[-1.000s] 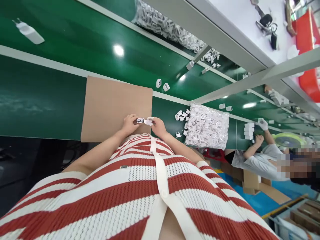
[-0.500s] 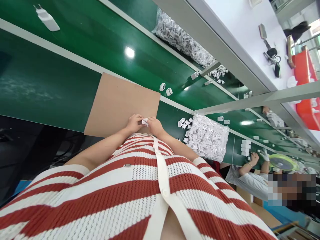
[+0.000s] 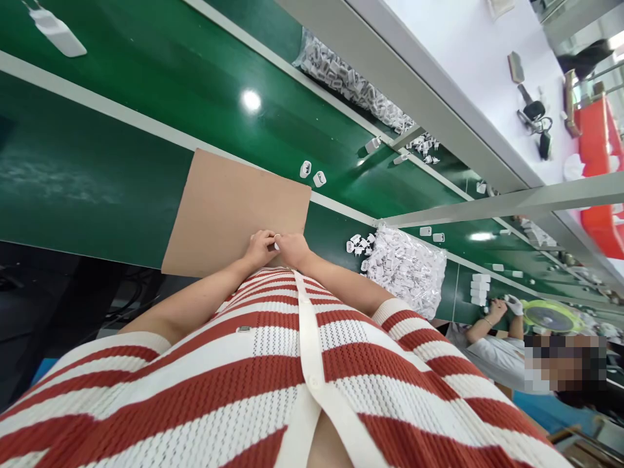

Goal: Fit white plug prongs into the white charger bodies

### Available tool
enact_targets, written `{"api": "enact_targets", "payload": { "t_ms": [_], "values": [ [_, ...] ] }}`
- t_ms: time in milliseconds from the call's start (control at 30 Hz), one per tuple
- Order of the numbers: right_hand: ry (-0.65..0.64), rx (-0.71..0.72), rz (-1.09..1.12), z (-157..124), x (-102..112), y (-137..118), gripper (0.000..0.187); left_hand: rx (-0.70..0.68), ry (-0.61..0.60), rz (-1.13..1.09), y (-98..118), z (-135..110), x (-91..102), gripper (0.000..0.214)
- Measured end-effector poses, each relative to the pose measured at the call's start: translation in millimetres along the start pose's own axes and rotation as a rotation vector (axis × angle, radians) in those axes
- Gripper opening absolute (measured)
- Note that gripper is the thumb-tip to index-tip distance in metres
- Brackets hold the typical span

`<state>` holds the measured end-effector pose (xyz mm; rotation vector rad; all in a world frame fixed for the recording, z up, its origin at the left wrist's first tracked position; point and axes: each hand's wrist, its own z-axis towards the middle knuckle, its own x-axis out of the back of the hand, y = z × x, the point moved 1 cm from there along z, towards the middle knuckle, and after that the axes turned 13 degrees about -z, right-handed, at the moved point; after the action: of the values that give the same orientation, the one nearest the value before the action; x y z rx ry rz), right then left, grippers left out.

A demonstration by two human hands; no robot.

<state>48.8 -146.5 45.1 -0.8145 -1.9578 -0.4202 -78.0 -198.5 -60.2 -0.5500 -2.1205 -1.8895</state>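
My left hand (image 3: 260, 248) and my right hand (image 3: 293, 249) meet close to my body, over the near edge of a brown cardboard sheet (image 3: 234, 208). Between their fingertips is a small white piece (image 3: 277, 244), mostly covered by the fingers; it resembles the white plug chargers nearby, though its exact kind is hidden. Fingers of both hands are closed around it. To the right of my right hand, several loose white charger plugs (image 3: 359, 245) lie on the green bench beside a clear bag of white charger plugs (image 3: 407, 270).
On the green belt beyond stand two white charger housings (image 3: 305, 169), with a white charger (image 3: 58, 31) far left. Another filled bag (image 3: 351, 75) sits under a white shelf (image 3: 468, 71). A metal post (image 3: 487, 203) crosses at right. A co-worker (image 3: 502, 354) sits farther right.
The chargers on the green belt have shifted left. My right hand has turned over the white piece, so less of it shows. My view has tilted slightly.
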Motion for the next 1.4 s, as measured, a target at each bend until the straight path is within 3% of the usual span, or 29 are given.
{"api": "enact_targets", "payload": {
  "t_ms": [367,500,567,633,700,867,1000,1067,1133,1200,1233,1300,1400],
  "values": [
    [0.12,0.059,-0.037,-7,-27,9,0.027,-0.015,0.009,0.002,2,-2,4.5,0.02],
    [0.172,0.003,0.198,-14,-34,18,0.025,-0.033,-0.024,-0.03,5,3,10.2,0.02],
    [0.316,-0.107,0.434,-27,-42,26,0.04,-0.028,-0.012,-0.056,5,17,20.5,0.02],
    [0.507,-0.286,0.659,-46,-56,37,0.055,0.004,0.063,-0.068,4,44,39.3,0.023],
    [0.599,-0.523,0.759,-68,-75,53,0.056,0.061,0.179,-0.056,2,84,66.4,0.03],
    [0.482,-1.034,0.642,-107,-117,100,0.043,0.159,0.349,0.019,3,205,140.9,0.042],
    [0.465,-1.128,0.598,-113,-126,127,0.033,0.219,0.333,0.054,5,275,169.1,0.041],
    [0.463,-1.144,0.574,-112,-126,138,0.031,0.261,0.359,0.072,4,291,169.5,0.046],
    [0.446,-1.173,0.564,-111,-127,146,0.026,0.25,0.504,0.112,6,290,163.1,0.069],
    [0.427,-1.188,0.575,-111,-129,152,0.023,0.13,0.661,0.16,11,277,150.5,0.088],
    [0.421,-1.185,0.581,-111,-130,153,0.023,0.046,0.678,0.173,15,268,142.0,0.09],
    [0.416,-1.165,0.588,-110,-129,152,0.028,-0.085,0.572,0.178,21,253,122.7,0.088],
    [0.512,-1.127,0.797,-106,-122,143,0.034,-0.079,0.289,0.173,20,247,99.0,0.09]
  ]
}}
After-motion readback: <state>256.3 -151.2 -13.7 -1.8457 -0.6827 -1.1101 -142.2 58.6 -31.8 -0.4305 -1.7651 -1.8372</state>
